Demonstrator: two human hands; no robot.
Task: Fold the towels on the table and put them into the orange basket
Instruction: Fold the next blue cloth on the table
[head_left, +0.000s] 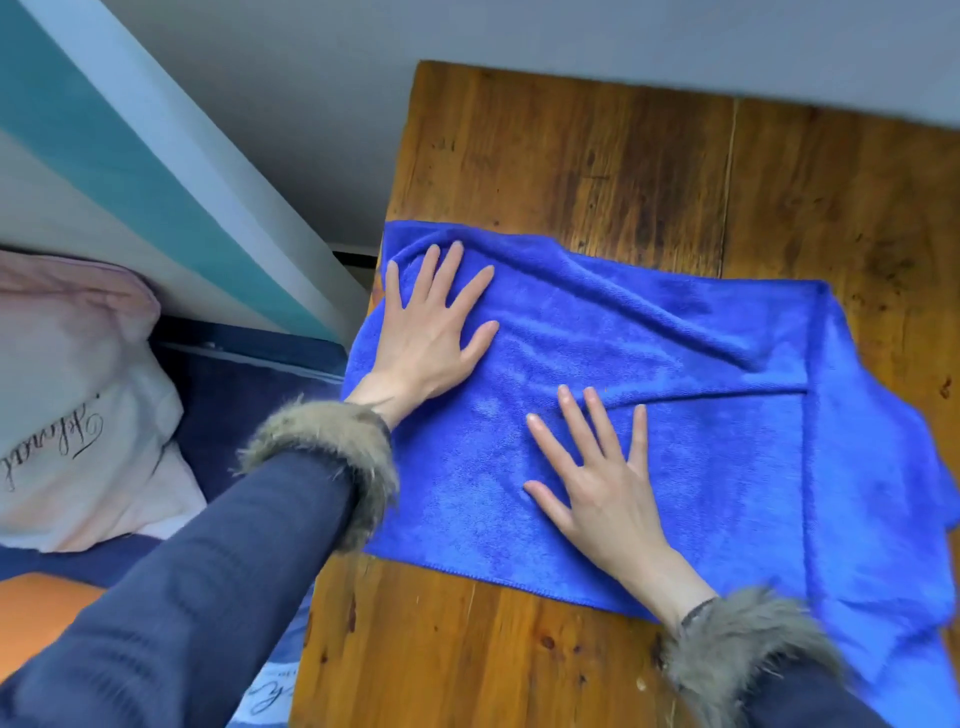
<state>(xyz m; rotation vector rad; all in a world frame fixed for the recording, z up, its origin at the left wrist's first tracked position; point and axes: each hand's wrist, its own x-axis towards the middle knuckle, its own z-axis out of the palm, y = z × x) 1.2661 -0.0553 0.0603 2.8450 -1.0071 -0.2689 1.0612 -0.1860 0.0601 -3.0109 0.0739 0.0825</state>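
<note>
A blue towel (701, 374) lies spread on the wooden table (597, 166), folded over so a second layer shows along its right side. My left hand (431, 332) lies flat with fingers spread on the towel's far left corner, near the table's left edge. My right hand (597, 483) presses flat with straight fingers on the towel's middle, close to its near edge. An orange patch (36, 608) shows at the lower left below the table; whether it is the basket I cannot tell.
A pale pink pillow (67, 395) with black script lies on dark blue bedding (239, 395) left of the table. A white and teal panel (130, 156) slants behind it. A grey wall (519, 31) borders the table's far edge.
</note>
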